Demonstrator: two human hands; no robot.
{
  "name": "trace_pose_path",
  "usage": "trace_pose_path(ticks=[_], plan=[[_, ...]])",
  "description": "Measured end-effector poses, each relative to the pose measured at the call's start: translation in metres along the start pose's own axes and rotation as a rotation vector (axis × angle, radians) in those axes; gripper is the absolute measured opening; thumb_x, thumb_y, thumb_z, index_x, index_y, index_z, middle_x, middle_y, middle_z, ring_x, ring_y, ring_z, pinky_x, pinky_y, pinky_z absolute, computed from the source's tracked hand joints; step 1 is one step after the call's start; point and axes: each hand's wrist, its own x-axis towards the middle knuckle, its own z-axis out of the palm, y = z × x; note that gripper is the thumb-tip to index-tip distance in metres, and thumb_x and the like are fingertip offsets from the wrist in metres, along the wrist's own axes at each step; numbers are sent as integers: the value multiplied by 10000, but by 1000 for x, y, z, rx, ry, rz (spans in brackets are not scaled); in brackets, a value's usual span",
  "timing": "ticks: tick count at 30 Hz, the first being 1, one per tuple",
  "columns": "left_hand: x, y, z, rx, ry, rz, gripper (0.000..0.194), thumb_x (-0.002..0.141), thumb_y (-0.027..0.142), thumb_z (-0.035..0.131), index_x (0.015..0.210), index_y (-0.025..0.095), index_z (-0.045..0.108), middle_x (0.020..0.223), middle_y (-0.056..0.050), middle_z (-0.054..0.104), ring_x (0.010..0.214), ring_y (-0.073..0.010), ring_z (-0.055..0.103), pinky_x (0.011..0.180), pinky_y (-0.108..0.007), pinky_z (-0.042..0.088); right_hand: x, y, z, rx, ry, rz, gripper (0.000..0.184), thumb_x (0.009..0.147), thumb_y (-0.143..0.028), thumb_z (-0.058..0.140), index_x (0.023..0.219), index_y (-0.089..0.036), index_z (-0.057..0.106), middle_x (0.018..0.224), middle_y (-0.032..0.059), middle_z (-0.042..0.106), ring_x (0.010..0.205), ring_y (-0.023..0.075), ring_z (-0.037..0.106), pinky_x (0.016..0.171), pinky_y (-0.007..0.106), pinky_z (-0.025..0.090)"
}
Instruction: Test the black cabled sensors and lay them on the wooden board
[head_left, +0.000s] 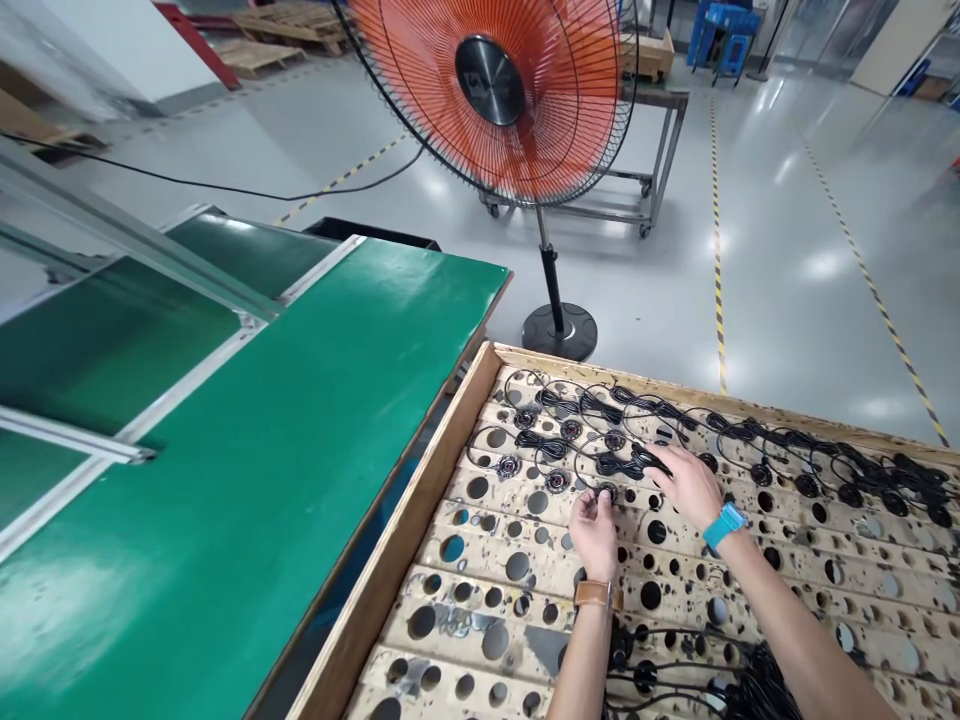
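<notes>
My left hand (pixel 595 535), with a brown strap on its wrist, pinches a small round black part (pixel 606 491) at the end of a cable, low over the board. My right hand (pixel 690 487), wearing a teal watch, has its thumb and fingers closed on the coiled black cable (pixel 619 464) just beyond. Left of my hands, similar round parts (pixel 556 481) rest on the perforated wooden board (pixel 480 545), each with its own tied cable (pixel 551 446). More cable bundles (pixel 787 440) form a row along the board's far side.
A raised wooden rim (pixel 420 510) borders the board. Near my forearms lies a heap of black cables (pixel 757 685). To the left is a green-topped table (pixel 285 480) with metal profiles. An orange pedestal fan (pixel 491 80) stands beyond, before a metal cart (pixel 660 150).
</notes>
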Motion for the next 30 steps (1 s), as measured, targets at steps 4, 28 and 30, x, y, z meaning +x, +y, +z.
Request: trace_pose_path(ticks=[4, 28, 30], plan=[[1, 5, 1, 97, 89, 3, 403, 802, 557, 668, 924, 185, 573, 842, -53, 688, 779, -189, 658, 784, -341, 522, 6, 3, 18, -92, -28, -58, 404, 997, -384, 489, 1358, -239, 600, 1077, 81, 691, 1039, 268, 613, 912, 407, 524], [41, 62, -11, 874, -334, 1058, 620, 965, 347, 485, 1519, 143, 295, 1544, -190, 403, 1469, -347, 301, 1150, -554, 317, -28, 41, 60, -157, 147, -169, 420, 884, -77, 468, 1259, -202, 609, 1168, 95, 624, 1124, 276, 497, 957, 442, 440], [54, 60, -11, 919, -431, 1106, 633, 962, 345, 487, 1529, 148, 286, 1532, -180, 427, 1466, -341, 314, 1159, -551, 302, -33, 44, 61, -149, 161, -179, 417, 881, -77, 471, 1253, -197, 615, 1167, 95, 623, 1128, 277, 492, 962, 446, 436]])
